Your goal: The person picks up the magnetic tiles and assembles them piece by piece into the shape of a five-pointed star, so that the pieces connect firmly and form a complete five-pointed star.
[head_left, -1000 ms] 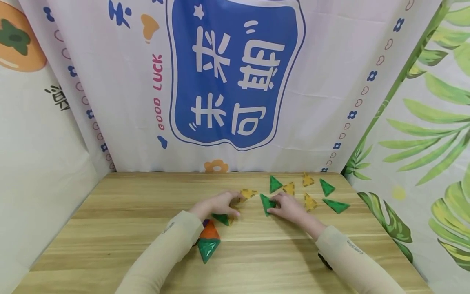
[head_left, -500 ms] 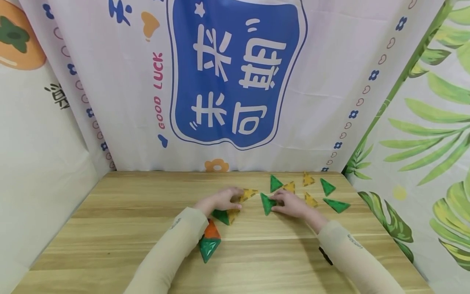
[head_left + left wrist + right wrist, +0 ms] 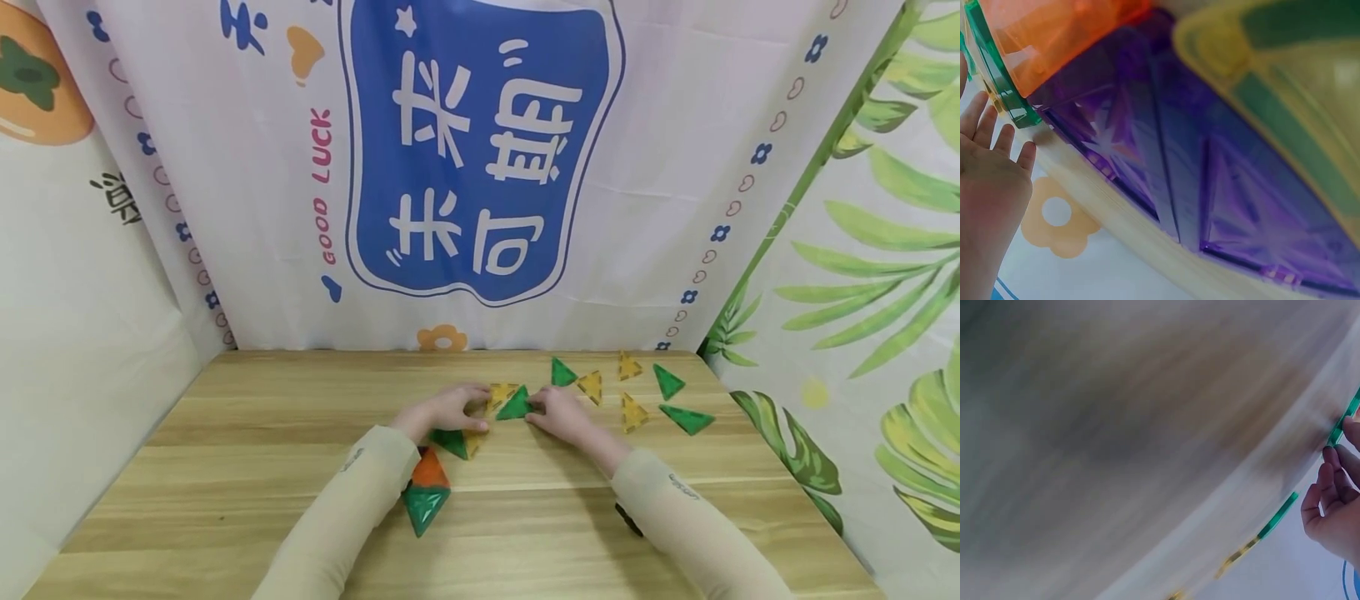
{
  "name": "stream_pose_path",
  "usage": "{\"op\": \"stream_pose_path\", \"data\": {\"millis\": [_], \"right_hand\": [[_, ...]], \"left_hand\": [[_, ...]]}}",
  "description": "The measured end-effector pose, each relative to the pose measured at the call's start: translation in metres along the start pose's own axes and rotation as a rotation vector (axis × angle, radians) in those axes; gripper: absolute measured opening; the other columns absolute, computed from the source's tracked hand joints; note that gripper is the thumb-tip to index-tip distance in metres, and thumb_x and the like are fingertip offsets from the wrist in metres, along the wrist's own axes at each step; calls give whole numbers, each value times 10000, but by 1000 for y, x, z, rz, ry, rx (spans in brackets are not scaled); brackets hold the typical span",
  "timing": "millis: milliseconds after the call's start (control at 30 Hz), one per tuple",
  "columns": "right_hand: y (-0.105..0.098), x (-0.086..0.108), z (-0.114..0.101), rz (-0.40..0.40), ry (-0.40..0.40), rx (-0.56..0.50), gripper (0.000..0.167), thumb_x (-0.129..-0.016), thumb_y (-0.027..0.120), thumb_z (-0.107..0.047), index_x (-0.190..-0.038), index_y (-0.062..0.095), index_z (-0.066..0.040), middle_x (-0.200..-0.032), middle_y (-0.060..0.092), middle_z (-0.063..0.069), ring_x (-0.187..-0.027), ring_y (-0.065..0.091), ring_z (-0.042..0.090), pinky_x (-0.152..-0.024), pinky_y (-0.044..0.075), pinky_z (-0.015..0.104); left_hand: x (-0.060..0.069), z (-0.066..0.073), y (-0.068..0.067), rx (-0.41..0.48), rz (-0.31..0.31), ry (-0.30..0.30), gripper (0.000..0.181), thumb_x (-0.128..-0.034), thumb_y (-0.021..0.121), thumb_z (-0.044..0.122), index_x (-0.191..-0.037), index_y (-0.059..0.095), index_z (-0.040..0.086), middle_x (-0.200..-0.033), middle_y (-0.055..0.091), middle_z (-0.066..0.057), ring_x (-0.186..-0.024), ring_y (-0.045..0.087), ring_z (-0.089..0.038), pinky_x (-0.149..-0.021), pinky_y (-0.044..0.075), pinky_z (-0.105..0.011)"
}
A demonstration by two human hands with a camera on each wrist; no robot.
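My right hand (image 3: 564, 414) pinches a green triangular magnetic tile (image 3: 514, 404) by its right side, thumb and fingertips at its edge in the right wrist view. That tile lies against a yellow triangular tile (image 3: 501, 393). My left hand (image 3: 448, 410) has its fingertips at the left side of the yellow tile, the thumb spread apart below. Under the left hand, another green tile (image 3: 450, 442) and a yellow one (image 3: 472, 444) lie side by side, partly covered. Closer to me are an orange tile (image 3: 430, 470) and a green tile (image 3: 426, 507) joined together. Purple tiles (image 3: 1116, 137) fill the left wrist view.
Loose green and yellow triangular tiles lie at the table's back right, among them a green one (image 3: 686, 419) and a yellow one (image 3: 633, 412). A printed cloth (image 3: 637, 250) hangs behind the wooden table (image 3: 225, 467).
The right hand has moved left with the green tile, turning it and bringing it against the yellow tile. The left hand has stayed almost in place.
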State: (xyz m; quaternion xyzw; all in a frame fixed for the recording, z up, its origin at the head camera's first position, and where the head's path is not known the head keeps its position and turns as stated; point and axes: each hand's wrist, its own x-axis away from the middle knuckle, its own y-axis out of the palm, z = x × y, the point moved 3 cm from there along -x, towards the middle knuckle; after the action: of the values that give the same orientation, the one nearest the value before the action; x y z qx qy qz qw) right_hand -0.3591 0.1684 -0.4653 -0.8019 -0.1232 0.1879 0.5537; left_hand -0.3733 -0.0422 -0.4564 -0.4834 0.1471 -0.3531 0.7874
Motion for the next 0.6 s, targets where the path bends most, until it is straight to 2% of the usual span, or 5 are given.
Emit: {"op": "stream_pose_path", "data": {"millis": [133, 267, 433, 600], "right_hand": [[2, -4, -6, 18, -32, -22, 328, -835, 722, -213, -1081, 690, 2, -967, 646, 115, -878, 622, 233, -793, 529, 389], [-1, -4, -1, 49, -69, -30, 320, -836, 720, -197, -1083, 680, 3, -974, 657, 101, -892, 617, 223, -805, 523, 379], [-14, -1, 22, 102, -47, -30, 339, -826, 726, -174, -1123, 662, -25, -1053, 653, 122, -982, 595, 288, -864, 499, 444], [-26, 2, 50, 78, 25, 11, 398, -843, 709, -183, -1201, 619, -34, -1241, 559, 200, -1158, 504, 393, -971, 422, 540]], "left_hand": [[1, -2, -1, -7, 5, 10, 595, -905, 632, 318, -1396, 443, 41, -1501, 343, -125, -1388, 289, -321, -1130, 241, -489], [3, -2, -2, -40, 8, 19, 542, -923, 603, 325, -1389, 467, 84, -1500, 342, -131, -1386, 289, -331, -1130, 230, -504], [8, -7, -5, -29, 17, -1, 475, -941, 577, 313, -1367, 507, 114, -1514, 305, -153, -1391, 253, -372, -1124, 200, -551], [10, -15, -7, -19, 37, -49, 439, -946, 565, 318, -1355, 527, 162, -1522, 304, -111, -1402, 237, -355, -1126, 195, -549]]}}
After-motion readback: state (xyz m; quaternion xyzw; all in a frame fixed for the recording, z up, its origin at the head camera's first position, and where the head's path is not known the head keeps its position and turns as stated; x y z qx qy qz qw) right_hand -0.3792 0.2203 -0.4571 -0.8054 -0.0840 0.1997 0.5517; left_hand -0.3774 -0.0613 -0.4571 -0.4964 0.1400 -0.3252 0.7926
